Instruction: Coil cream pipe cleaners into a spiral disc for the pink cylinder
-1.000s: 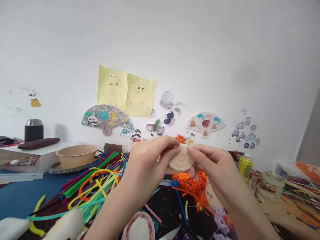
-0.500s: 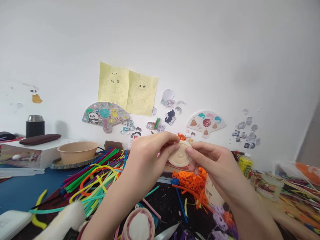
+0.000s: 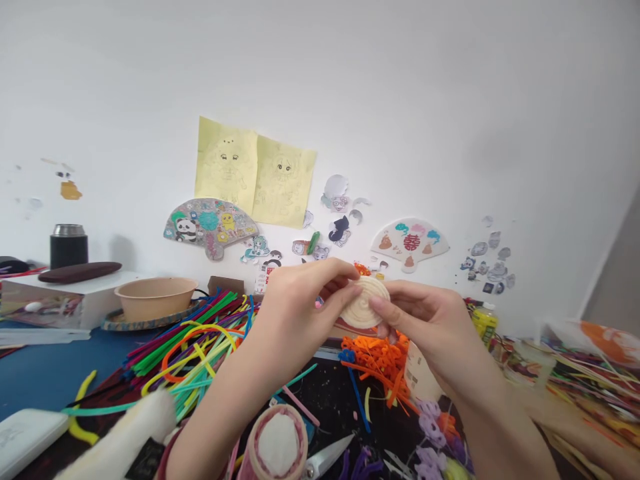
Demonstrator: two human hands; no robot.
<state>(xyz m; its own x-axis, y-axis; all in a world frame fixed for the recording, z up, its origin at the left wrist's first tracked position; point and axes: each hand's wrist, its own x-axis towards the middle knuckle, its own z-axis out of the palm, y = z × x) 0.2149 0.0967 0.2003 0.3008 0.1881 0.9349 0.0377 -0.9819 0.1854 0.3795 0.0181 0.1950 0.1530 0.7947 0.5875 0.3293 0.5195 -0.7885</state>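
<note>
A flat cream-coloured spiral disc (image 3: 367, 305), wound like a coil of pipe cleaner, is held up above the table. My left hand (image 3: 307, 310) grips its left edge between thumb and fingers. On the right edge my right hand (image 3: 425, 317) pinches it, the thumb lying on the coil's face and the other fingers behind. Below the hands lies a heap of orange pipe-cleaner pieces (image 3: 377, 363). Near the front edge sits a round pink-rimmed container (image 3: 277, 443), with open scissors (image 3: 327, 459) beside it.
Bundles of coloured pipe cleaners (image 3: 187, 347) spread at left, near a beige bowl (image 3: 156, 299) and a black flask (image 3: 69, 248). Purple pieces (image 3: 431, 433) lie at front right. A yellow bottle (image 3: 484, 323) and a glass jar (image 3: 530, 363) stand farther right.
The coil is still held by both hands and has shifted slightly right and up in view. The camera has tilted a little, so more of the scissors shows.
</note>
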